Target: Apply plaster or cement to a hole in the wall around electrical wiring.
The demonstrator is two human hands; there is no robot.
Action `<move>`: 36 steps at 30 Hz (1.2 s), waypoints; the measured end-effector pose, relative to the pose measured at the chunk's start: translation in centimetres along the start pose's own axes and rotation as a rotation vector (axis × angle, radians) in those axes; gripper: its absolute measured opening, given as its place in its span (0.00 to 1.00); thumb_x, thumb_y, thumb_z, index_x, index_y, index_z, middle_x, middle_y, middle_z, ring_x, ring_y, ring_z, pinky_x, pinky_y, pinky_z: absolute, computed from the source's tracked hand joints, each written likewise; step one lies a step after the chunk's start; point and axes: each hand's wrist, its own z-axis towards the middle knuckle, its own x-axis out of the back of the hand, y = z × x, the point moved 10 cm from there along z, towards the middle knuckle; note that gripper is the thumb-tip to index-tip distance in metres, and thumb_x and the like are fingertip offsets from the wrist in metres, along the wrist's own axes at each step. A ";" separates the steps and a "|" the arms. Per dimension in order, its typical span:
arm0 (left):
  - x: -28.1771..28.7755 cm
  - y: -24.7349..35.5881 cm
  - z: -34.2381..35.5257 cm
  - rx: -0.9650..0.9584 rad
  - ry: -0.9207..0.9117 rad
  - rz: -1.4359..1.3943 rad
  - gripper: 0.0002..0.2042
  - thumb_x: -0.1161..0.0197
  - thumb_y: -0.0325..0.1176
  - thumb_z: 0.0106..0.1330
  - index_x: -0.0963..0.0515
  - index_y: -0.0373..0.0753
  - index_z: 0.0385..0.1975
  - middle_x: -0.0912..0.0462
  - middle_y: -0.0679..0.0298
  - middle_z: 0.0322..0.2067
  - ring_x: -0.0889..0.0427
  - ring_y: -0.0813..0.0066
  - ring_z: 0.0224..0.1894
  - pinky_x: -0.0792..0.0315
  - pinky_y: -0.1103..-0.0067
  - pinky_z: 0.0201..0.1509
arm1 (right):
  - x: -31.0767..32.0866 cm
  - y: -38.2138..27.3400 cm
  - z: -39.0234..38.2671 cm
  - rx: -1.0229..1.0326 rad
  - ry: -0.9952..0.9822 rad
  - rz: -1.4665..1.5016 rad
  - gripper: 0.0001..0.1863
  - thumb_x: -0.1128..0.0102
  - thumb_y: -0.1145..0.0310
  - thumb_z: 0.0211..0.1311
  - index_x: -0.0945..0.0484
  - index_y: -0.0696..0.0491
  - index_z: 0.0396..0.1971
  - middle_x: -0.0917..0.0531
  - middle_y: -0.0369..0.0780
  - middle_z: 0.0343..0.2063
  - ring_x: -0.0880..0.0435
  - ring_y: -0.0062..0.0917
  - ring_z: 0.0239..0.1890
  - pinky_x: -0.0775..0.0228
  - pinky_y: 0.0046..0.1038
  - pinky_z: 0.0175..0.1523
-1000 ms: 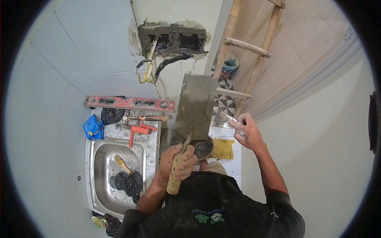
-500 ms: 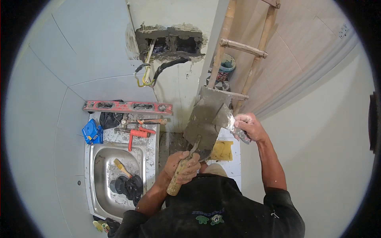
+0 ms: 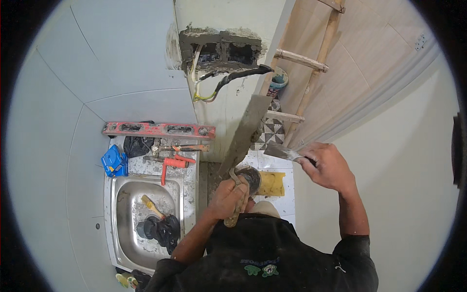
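My left hand [image 3: 228, 198] is closed around the wooden handle of a plastering trowel [image 3: 248, 127]. Its long grey blade tilts steeply, nearly edge-on, and points up toward the wall. In my right hand [image 3: 328, 165] is a putty knife [image 3: 279, 151], its blade smeared and pointing left, apart from the trowel. Beyond the trowel, the wall has a double box opening [image 3: 224, 54] edged with rough grey mortar. A black cable [image 3: 238, 76] and yellow-green wires [image 3: 203, 97] hang out of it, the cable's end reaching right above the trowel's tip.
At left are a steel sink [image 3: 122, 228] with a brush [image 3: 152, 206], a red spirit level [image 3: 158, 130], a hammer [image 3: 185, 148] and a blue package [image 3: 114, 161]. A wooden ladder [image 3: 302, 60] leans at right beside a bucket [image 3: 278, 80]. Below lie a black bucket [image 3: 252, 179] and yellow sponge [image 3: 271, 184].
The trowel has turned from showing its broad face to nearly edge-on. The putty knife has come away from it, moving right with my right hand. The black cable's end has swung right.
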 end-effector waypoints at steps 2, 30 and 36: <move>-0.2 0.4 -0.2 -0.043 -0.001 0.038 0.18 0.49 0.45 0.67 0.28 0.32 0.27 0.26 0.62 0.19 0.27 0.76 0.17 0.32 0.79 0.22 | 0.3 -2.2 1.0 -0.016 -0.017 -0.032 0.08 0.43 0.69 0.57 0.21 0.58 0.31 0.19 0.46 0.29 0.20 0.43 0.34 0.27 0.39 0.40; 8.1 -4.3 -5.1 -0.363 0.198 0.555 0.08 0.43 0.32 0.62 0.25 0.31 0.30 0.22 0.53 0.26 0.21 0.60 0.27 0.28 0.68 0.32 | 4.1 4.7 12.5 0.043 0.348 -0.358 0.07 0.42 0.69 0.59 0.19 0.54 0.34 0.21 0.46 0.30 0.22 0.45 0.35 0.30 0.42 0.37; 8.1 -3.4 -5.0 -0.158 0.226 0.380 0.14 0.48 0.40 0.64 0.26 0.34 0.26 0.27 0.63 0.19 0.26 0.73 0.23 0.32 0.74 0.27 | 5.7 7.0 16.4 0.203 0.411 -0.272 0.08 0.42 0.68 0.59 0.18 0.55 0.34 0.20 0.48 0.32 0.22 0.45 0.37 0.30 0.40 0.41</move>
